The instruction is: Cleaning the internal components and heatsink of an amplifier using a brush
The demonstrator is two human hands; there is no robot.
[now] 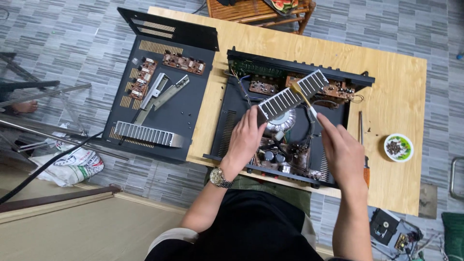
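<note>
The left hand (246, 137) has its grip closed on the lower end of a long finned silver aluminium heat sink (292, 94), which it holds tilted above the open black metal amplifier chassis (227, 130) on the pale plywood bench (396, 96). The right hand (338, 147) pinches a slim brush with a pale yellow handle (303, 99) in a narrow grip, the tool touching the fins about midway along. The heat sink hangs over the round silver toroidal transformer (282, 121) and the brown circuit boards (263, 87) at the back of the case; held at one end only, it could swing or slip and come down on those boards or on the loose wires beside them, bending a component or shorting a lead. Pressing hard with the tool would lever the far end downward. Near the right forearm lies an orange-handled screwdriver (363, 145), and just beyond it a small white and green bowl of dark screws (398, 147); a careless elbow could knock either off the bench edge. The detached black cover panel (159, 96), carrying more boards, overhangs the left end and looks easy to tip.
</note>
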